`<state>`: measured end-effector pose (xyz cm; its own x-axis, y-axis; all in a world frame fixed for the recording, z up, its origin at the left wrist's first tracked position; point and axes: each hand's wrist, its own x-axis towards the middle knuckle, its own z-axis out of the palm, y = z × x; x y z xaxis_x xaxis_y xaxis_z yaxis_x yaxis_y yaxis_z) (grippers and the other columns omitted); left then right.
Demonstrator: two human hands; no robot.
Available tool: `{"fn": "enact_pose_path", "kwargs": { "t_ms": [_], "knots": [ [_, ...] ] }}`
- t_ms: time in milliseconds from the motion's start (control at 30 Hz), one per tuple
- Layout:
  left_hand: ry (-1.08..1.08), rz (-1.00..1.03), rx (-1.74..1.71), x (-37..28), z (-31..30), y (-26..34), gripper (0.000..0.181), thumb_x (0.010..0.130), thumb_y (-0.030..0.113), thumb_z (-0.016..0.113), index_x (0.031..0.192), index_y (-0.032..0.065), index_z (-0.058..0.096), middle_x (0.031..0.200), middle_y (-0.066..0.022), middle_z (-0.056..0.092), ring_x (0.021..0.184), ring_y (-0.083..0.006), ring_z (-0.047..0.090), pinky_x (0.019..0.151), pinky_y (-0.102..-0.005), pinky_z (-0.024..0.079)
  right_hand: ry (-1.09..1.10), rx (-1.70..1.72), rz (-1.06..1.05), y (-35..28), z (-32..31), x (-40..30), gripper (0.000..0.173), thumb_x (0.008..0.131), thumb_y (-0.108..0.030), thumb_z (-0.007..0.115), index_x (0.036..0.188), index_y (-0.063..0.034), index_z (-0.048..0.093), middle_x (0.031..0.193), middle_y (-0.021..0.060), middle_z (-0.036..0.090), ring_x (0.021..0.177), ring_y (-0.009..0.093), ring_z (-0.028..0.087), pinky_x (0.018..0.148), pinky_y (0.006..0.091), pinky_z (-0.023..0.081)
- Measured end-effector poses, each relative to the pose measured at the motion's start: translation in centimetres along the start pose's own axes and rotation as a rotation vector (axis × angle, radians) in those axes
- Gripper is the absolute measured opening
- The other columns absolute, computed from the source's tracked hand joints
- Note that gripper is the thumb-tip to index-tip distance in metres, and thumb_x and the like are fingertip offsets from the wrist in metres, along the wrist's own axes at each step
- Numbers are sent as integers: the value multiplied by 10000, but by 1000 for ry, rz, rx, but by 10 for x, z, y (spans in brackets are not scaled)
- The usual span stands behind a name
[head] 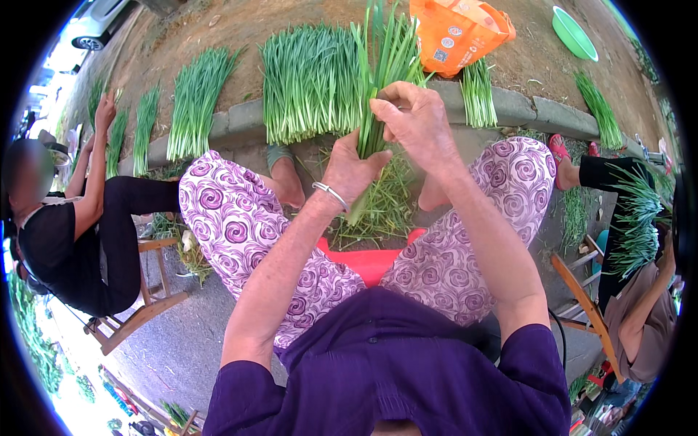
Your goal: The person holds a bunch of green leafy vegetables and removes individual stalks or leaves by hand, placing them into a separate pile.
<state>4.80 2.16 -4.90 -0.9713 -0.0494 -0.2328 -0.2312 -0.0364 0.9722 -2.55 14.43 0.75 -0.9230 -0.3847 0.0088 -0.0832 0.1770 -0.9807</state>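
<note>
My left hand [354, 169] is wrapped around the lower part of a bunch of garlic chives [390, 57], with a silver bangle on that wrist. The bunch's leaves point away from me, and its pale stem ends stick out below the fist. At the side of the bunch, the thumb and forefinger of my right hand [417, 117] pinch a leaf; its other fingers are curled. Between my feet lies a heap of green trimmings [390, 210]. Beyond my hands, a broad row of chives [311, 82] rests on the stone kerb [245, 117], stem ends towards me.
An orange bag [461, 35] stands behind the kerb, beside a smaller chive bundle [478, 92]. Further right is a green basin [575, 34]. Several bundles [199, 101] line the left. People sit on wooden chairs [144, 313] at both sides. A red stool [362, 264] is under me.
</note>
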Motion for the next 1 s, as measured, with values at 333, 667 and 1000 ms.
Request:
{"fn": "enact_pose_path", "kwargs": {
  "t_ms": [333,667,1000],
  "knots": [
    [-210,-66,-482,0,-12,12,243,885,199,635,1061,55,549,820,-45,579,700,-161,578,664,-320,510,-52,370,142,9,-15,7,189,815,-153,616,880,24,609,740,66,631,558,114,601,484,231,476],
    [-178,-192,-641,2,-17,15,308,940,301,523,1104,41,528,840,-85,605,712,-191,586,714,-385,525,-73,357,89,5,-26,9,137,819,-155,625,858,-25,637,649,12,609,545,57,569,487,193,444],
    [44,-108,-388,8,-25,2,148,887,122,610,965,18,539,743,-69,605,551,-160,592,519,-306,544,-185,34,31,-9,-42,6,139,799,-121,625,866,0,628,623,-8,577,546,40,531,490,197,426]
  ]
}}
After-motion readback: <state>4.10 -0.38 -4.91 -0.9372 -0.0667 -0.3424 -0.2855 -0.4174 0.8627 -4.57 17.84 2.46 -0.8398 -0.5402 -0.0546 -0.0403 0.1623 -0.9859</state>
